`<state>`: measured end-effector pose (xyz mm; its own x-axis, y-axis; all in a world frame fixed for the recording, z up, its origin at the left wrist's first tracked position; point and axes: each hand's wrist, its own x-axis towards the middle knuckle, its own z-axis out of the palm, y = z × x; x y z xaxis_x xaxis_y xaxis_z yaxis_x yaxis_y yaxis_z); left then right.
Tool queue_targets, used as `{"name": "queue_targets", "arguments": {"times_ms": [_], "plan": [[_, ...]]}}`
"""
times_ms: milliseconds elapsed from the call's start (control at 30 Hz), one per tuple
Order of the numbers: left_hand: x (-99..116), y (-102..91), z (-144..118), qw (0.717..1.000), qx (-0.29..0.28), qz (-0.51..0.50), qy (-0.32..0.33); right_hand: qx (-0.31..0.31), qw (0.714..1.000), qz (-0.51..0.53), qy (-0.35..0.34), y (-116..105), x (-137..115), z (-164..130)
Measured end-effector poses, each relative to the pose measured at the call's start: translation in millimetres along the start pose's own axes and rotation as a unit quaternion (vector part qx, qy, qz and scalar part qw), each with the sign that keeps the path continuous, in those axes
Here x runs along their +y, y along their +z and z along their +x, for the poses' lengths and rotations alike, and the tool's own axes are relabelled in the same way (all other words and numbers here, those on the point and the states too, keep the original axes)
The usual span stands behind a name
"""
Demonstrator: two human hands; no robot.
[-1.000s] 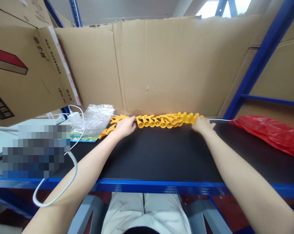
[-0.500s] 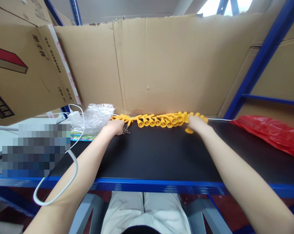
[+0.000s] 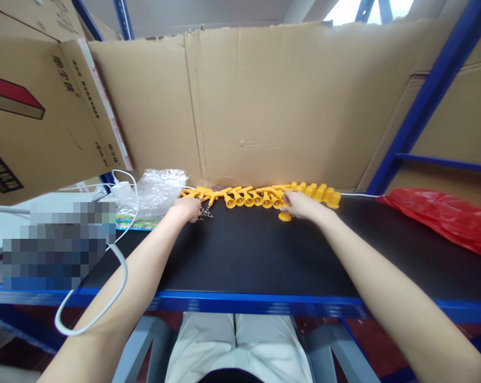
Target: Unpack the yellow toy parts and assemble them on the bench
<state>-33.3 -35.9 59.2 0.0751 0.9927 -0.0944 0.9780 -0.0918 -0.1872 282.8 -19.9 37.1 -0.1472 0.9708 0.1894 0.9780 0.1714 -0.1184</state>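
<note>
A row of yellow plastic pieces point(image 3: 256, 197) lies along the back of the black shelf top point(image 3: 264, 255), against the cardboard wall. My left hand point(image 3: 186, 208) is closed at the row's left end, with small metal chains point(image 3: 205, 213) hanging at its fingers. My right hand point(image 3: 298, 205) is closed on one yellow piece point(image 3: 284, 215) near the row's middle, held just in front of the row. A few more yellow pieces point(image 3: 323, 194) sit to the right of that hand.
Clear plastic bag point(image 3: 156, 192) and a white charger with cable point(image 3: 123, 192) lie at the back left. A red plastic bag point(image 3: 443, 218) lies at the right. Blue shelf posts point(image 3: 427, 101) and cardboard walls point(image 3: 284, 101) enclose the space.
My left hand slid left to the row's end and now holds small chains. My right hand moved left from the row's right end and picked out one yellow piece.
</note>
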Motion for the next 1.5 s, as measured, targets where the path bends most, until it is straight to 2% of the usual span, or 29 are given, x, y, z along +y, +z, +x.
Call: {"name": "queue_targets", "arguments": {"times_ms": [167,367,467,633,767,900,1067,1133,1333,1500], "plan": [[-2.7,2.5,2.0,1.0,0.0,0.014,0.004,-0.011,1.0,0.0,-0.005,-4.8,-9.2,-6.4],[1.5,-6.0,-6.9,1.0,0.013,0.015,0.006,-0.014,0.999,0.0,-0.035,-1.5,-11.4,-7.3],[8.8,-6.6,-9.0,0.999,0.036,-0.002,0.04,-0.024,0.999,0.003,-0.034,-1.0,-12.1,-7.5],[25.2,4.0,-4.4,0.988,0.089,-0.006,0.124,-0.034,0.999,0.01,-0.036,-1.7,-14.7,-9.1],[28.4,9.4,0.1,0.982,0.104,-0.022,0.159,-0.031,0.999,0.019,-0.038,1.5,-14.8,-8.4],[22.4,5.0,-1.8,0.986,0.1,-0.009,0.133,-0.025,0.998,0.025,-0.043,6.7,-14.3,-6.0],[13.8,-5.0,-10.5,0.996,-0.028,0.04,0.073,-0.026,0.998,0.019,-0.048,9.2,-14.5,-4.1],[10.8,-6.8,-11.6,0.996,-0.05,0.039,0.058,-0.022,0.998,0.02,-0.05,9.5,-14.4,-3.9],[3.3,-7.8,-8.0,0.997,-0.037,0.068,0.03,-0.02,0.998,0.025,-0.06,11.8,-12.3,-2.5],[4.5,-14.8,-15.3,0.998,0.009,0.047,0.031,-0.019,0.997,0.035,-0.069,13.5,-11.8,-1.9]]}}
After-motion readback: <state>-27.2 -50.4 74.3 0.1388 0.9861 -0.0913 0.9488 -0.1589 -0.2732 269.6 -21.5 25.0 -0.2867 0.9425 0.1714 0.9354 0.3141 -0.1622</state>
